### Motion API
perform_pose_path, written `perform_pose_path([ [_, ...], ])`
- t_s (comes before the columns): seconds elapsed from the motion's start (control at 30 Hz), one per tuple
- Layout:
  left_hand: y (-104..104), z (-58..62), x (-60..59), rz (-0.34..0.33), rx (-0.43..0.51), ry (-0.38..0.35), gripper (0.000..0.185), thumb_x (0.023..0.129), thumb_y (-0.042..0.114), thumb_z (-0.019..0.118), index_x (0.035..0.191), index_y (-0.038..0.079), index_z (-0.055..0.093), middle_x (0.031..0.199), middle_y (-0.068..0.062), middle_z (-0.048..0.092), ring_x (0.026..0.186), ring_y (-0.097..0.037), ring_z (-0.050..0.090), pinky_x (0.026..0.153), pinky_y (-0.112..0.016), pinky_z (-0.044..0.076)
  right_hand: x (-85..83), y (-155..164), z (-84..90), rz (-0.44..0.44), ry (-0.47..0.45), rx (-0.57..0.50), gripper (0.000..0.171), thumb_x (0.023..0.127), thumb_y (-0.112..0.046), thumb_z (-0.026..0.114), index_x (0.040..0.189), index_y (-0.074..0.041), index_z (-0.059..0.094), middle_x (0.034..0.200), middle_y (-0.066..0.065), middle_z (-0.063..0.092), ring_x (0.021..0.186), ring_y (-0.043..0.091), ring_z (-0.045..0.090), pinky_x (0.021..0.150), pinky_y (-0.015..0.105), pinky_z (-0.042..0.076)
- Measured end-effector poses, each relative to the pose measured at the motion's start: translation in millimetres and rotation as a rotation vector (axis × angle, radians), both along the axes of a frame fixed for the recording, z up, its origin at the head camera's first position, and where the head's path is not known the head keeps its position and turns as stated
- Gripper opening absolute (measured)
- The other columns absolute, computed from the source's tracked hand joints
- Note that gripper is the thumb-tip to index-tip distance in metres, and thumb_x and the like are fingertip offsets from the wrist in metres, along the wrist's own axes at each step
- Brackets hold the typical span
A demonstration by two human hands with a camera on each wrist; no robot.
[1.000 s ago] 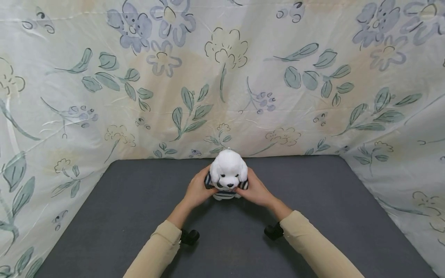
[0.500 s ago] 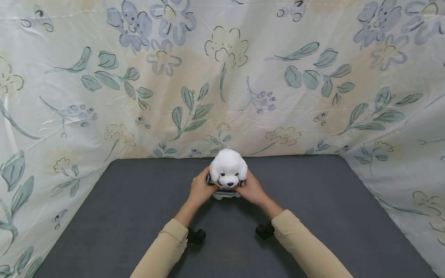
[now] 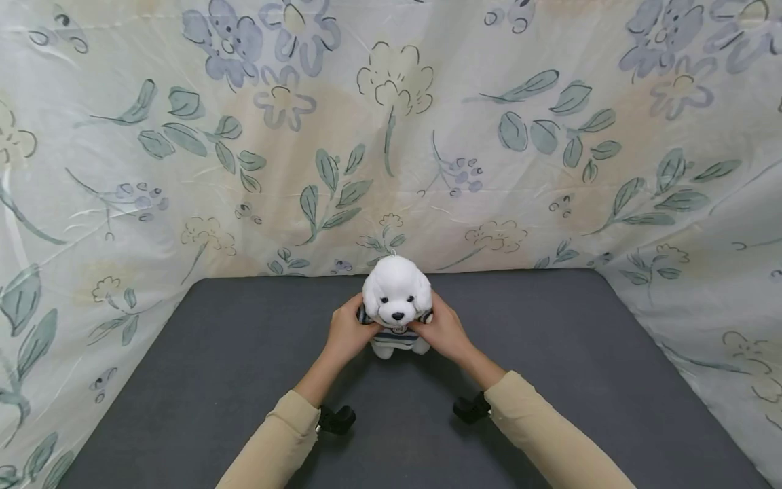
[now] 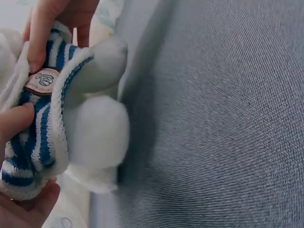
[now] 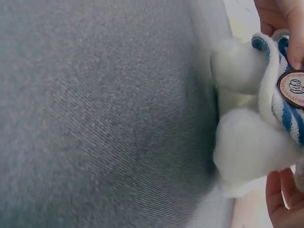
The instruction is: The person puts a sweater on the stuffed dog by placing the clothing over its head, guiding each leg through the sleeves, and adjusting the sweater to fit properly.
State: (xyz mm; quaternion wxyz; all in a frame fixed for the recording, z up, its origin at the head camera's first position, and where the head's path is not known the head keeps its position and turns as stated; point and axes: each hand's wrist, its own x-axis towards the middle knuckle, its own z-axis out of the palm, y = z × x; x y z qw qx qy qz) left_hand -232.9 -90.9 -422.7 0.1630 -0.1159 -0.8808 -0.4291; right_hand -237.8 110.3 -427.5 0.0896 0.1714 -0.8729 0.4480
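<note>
A white plush dog in a blue-and-white striped knit top faces me upright at the middle of the table. My left hand grips one side of its body, thumb in front. On the other side my right hand grips it likewise. Both thumbs press the top near a round badge, as the left wrist view shows. The dog's white feet hang below the knit hem at the tabletop; whether they touch it I cannot tell. Most of the fingers are hidden behind the dog.
The dark grey table spreads around the dog. A floral cloth hangs behind the table's far edge and along both sides. Black wrist mounts stick out below the beige sleeves.
The dog has tipped back and come slightly left and nearer, so its face, badge and feet show more. Both hands have kept their grip and moved with it.
</note>
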Motion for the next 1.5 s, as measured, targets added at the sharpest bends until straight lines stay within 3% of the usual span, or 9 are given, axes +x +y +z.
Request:
perform_pose_path([
  [0.23,-4,14.9,11.2,-0.058,0.063,-0.077,0.049,0.072,0.02,0.078,0.117,0.013,0.061,0.118,-0.006,0.06,0.109,-0.023,0.057,0.088,-0.041,0.047,11.9,6,21.7,0.032,-0.072,0.01,0.062,0.082,-0.028,0.069,0.137,-0.017,0.041,0.129,0.007,0.048,0.113,0.023,0.05,0.089,0.045,0.044],
  [0.37,-6,21.6,18.3,-0.083,0.111,-0.137,0.046,0.072,0.02,0.076,0.115,0.013,0.062,0.111,-0.005,0.064,0.1,-0.02,0.06,0.081,-0.039,0.05,18.2,10,32.5,0.056,-0.079,0.028,0.061,0.081,-0.034,0.069,0.134,-0.018,0.043,0.128,0.005,0.048,0.112,0.022,0.05,0.09,0.045,0.043],
  [0.57,-5,30.7,28.7,-0.112,0.175,-0.246,0.042,0.075,0.026,0.075,0.114,0.017,0.063,0.102,-0.002,0.067,0.087,-0.014,0.062,0.072,-0.032,0.051,26.6,16,45.5,0.108,-0.192,0.035,0.063,0.084,-0.045,0.062,0.137,-0.022,0.038,0.127,0.003,0.053,0.109,0.019,0.055,0.085,0.04,0.047],
  [0.8,-2,40.8,39.2,-0.147,0.245,-0.363,0.038,0.078,0.03,0.072,0.113,0.018,0.064,0.094,-0.004,0.067,0.079,-0.014,0.062,0.066,-0.031,0.051,32.8,22,58.5,0.136,-0.344,0.052,0.06,0.085,-0.047,0.06,0.133,-0.02,0.039,0.112,0.004,0.059,0.091,0.016,0.057,0.073,0.033,0.046],
  [0.97,1,41.3,41.6,-0.152,0.223,-0.435,0.039,0.079,0.037,0.07,0.111,0.016,0.065,0.092,-0.003,0.067,0.078,-0.012,0.062,0.064,-0.029,0.051,31.7,25,61.5,0.141,-0.434,0.064,0.065,0.084,-0.052,0.058,0.134,-0.016,0.041,0.115,0.004,0.058,0.095,0.015,0.056,0.076,0.033,0.045],
  [1.13,5,39.1,39.0,-0.152,0.195,-0.504,0.038,0.079,0.045,0.068,0.105,0.016,0.068,0.087,-0.001,0.067,0.072,-0.01,0.06,0.059,-0.026,0.048,25.9,28,57.8,0.152,-0.56,0.078,0.063,0.086,-0.055,0.053,0.129,-0.009,0.046,0.108,0.007,0.058,0.084,0.016,0.055,0.07,0.038,0.048],
  [1.27,7,35.6,35.1,-0.14,0.178,-0.558,0.042,0.079,0.05,0.066,0.103,0.015,0.07,0.087,-0.002,0.067,0.07,-0.011,0.057,0.058,-0.026,0.045,22.5,31,53.9,0.181,-0.658,0.036,0.063,0.089,-0.053,0.049,0.127,-0.002,0.047,0.117,0.01,0.054,0.099,0.018,0.055,0.076,0.039,0.051],
  [1.4,9,30.3,30.7,-0.116,0.158,-0.616,0.05,0.081,0.054,0.061,0.104,0.011,0.07,0.091,0.0,0.067,0.081,-0.011,0.059,0.067,-0.029,0.048,21.9,31,51.1,0.18,-0.727,0.007,0.063,0.09,-0.054,0.046,0.124,-0.001,0.049,0.121,0.012,0.052,0.105,0.021,0.055,0.08,0.041,0.051],
  [1.5,9,25.5,28.1,-0.099,0.149,-0.662,0.05,0.082,0.055,0.058,0.087,0.007,0.07,0.074,0.001,0.062,0.072,-0.012,0.057,0.066,-0.031,0.047,21.3,31,47.3,0.164,-0.766,-0.005,0.063,0.09,-0.055,0.045,0.122,-0.001,0.052,0.116,0.01,0.055,0.1,0.018,0.058,0.078,0.04,0.052],
])
